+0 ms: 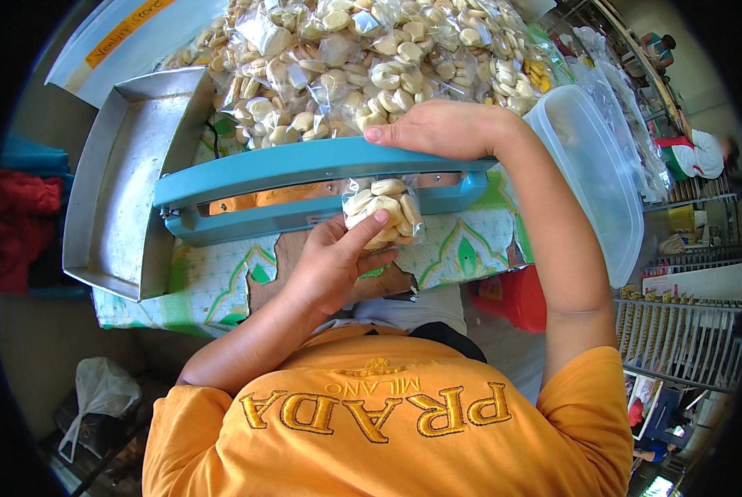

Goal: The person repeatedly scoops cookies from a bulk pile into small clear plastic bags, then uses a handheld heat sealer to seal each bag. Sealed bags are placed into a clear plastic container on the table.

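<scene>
A blue impulse heat sealer (246,227) lies across the table in front of me, its long arm (284,155) raised a little above the copper-coloured sealing strip. My left hand (346,248) grips a clear plastic bag of pale round biscuits (386,214), thumb on top. The bag's upper end reaches into the gap between the arm and the base. My right hand (439,132) rests over the right end of the sealer's arm, thumb lying along its top. The hand covers that end, and its fingers on the far side are hidden.
A large heap of bagged biscuits (346,68) rises behind the sealer. An oblong metal tray (138,180) stands at left, near a translucent bin (116,43). A translucent plastic lid or tub (588,174) leans at right. Torn patterned covering (464,245) lies on the table. Other people (697,152) are farther off.
</scene>
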Motion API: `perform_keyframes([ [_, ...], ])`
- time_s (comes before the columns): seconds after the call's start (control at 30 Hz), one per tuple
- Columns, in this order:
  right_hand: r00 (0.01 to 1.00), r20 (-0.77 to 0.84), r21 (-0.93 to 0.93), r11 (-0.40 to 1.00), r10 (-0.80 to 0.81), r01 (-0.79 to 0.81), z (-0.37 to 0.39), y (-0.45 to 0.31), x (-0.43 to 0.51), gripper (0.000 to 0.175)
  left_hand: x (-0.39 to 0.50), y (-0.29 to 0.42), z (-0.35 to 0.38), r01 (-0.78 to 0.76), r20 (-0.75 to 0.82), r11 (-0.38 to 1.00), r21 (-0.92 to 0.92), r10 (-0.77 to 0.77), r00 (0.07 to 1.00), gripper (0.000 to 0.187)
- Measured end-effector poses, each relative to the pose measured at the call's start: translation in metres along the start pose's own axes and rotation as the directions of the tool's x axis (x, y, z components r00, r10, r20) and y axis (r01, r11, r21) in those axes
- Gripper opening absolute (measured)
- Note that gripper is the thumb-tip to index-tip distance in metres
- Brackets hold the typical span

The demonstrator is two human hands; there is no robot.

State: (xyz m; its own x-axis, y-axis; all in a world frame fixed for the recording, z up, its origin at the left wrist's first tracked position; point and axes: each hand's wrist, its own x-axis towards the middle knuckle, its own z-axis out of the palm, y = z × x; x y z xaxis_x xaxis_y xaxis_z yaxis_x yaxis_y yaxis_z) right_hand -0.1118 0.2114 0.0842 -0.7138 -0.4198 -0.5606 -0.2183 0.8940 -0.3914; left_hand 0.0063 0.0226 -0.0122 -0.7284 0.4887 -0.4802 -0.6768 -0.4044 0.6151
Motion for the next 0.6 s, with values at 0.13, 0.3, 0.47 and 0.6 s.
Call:
perform_keyframes([
  [0.13,0.999,-0.039,0.057,0.998,0.029,-0.027,0.0038,-0.0005,0.0,0.068,0.0,0.001,0.0048,-0.014,0.003,1.0,-0.001,0.014,1.0,0.04],
  [0.3,0.997,-0.073,0.057,0.998,0.021,-0.017,0.0056,0.0029,0.0021,0.062,0.0009,0.0035,0.0063,0.011,0.002,1.0,0.014,-0.011,1.0,0.047],
  [0.47,0.995,-0.094,0.06,0.998,0.022,-0.016,0.0056,0.003,0.0016,0.059,0.0012,0.0048,0.0063,0.021,0.002,1.0,0.002,-0.021,1.0,0.045],
  [0.6,0.996,-0.082,0.089,0.996,0.035,-0.027,0.0049,0.0035,0.0027,0.058,0.0016,0.0061,0.006,0.037,0.015,0.999,-0.018,-0.037,0.999,0.045],
])
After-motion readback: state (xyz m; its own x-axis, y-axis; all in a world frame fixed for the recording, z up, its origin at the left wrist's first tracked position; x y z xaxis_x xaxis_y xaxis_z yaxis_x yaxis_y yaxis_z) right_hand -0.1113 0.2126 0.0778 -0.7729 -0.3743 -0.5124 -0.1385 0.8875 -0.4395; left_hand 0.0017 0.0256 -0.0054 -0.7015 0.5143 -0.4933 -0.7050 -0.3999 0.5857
